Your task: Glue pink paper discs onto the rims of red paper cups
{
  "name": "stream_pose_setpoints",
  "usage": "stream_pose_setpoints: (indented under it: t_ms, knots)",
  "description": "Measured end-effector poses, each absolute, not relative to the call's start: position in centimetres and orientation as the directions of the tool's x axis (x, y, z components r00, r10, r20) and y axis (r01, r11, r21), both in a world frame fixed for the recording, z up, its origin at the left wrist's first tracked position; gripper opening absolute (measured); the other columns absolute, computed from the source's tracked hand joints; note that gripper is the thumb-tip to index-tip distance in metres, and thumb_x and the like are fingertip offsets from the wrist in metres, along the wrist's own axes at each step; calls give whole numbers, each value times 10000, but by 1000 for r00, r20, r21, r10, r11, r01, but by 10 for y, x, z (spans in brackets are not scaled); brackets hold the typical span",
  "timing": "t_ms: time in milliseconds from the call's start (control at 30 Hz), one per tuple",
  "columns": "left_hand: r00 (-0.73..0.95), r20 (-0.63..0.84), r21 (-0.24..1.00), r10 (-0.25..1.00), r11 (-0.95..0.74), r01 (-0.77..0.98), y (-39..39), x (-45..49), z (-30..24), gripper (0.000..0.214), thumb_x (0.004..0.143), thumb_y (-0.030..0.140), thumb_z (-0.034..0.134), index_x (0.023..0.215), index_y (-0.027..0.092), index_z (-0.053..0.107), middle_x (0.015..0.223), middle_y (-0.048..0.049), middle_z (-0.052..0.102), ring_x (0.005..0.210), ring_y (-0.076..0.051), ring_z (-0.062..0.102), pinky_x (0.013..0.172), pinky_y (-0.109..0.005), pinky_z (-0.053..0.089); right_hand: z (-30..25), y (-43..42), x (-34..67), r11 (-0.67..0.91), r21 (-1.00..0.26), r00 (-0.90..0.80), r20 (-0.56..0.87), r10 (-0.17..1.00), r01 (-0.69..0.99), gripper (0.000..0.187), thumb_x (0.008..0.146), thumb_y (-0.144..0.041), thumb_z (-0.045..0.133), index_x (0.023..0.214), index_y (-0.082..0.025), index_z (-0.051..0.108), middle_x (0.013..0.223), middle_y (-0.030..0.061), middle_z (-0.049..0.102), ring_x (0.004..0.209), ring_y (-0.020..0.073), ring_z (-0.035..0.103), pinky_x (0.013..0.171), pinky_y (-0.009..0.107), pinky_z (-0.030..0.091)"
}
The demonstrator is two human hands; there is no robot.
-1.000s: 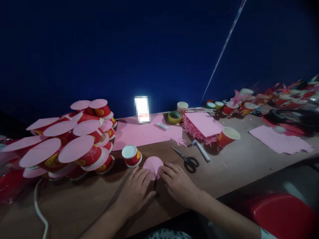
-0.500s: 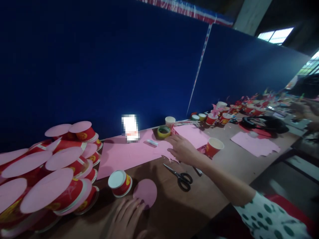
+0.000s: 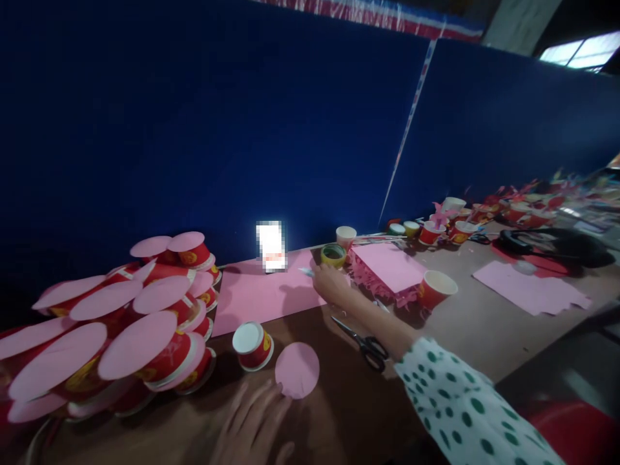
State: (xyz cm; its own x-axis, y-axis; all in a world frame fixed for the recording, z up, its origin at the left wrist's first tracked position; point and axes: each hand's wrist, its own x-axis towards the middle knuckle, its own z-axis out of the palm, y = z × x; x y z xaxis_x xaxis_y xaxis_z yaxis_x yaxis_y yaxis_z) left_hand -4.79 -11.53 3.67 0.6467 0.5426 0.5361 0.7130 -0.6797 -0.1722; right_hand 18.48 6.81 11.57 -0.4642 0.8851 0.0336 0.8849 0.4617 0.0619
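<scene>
Your right hand [image 3: 332, 284] is now off the pink disc [image 3: 299, 370], lower centre, and at the white tube [image 3: 305, 272] mid-frame, whether pinching I cannot tell, leaving the disc to your spread left hand [image 3: 252, 418].

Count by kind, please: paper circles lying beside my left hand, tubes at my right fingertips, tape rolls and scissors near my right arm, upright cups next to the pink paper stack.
Pink paper circle: 1
Pale tube: 1
Yellow-green tape roll: 1
Black-handled scissors: 1 pair
Upright paper cups: 2, red cup and pale cup
Total: 6
</scene>
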Motion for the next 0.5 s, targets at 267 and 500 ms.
stream_pose_setpoints:
  t_ms: [267,500]
  knots:
    - [636,483,-129,602,-670,731,-132,-38,74,486,831,485,498,1191,158,521,994,-42,703,891,-190,620,1044,-370,288,145,-92,200,701,-402,-785,-81,614,589,113,812,-225,547,900,-226,617,831,9,703,659,162,648,584,237,475]
    - [732,335,11,594,-779,627,-151,-16,88,274,898,363,372,956,213,594,721,-17,683,620,-166,588,698,-285,471,120,-126,190,802,-345,-861,-43,506,488,139,848,-263,523,897,-166,609,782,56,710,584,187,637,454,258,446]
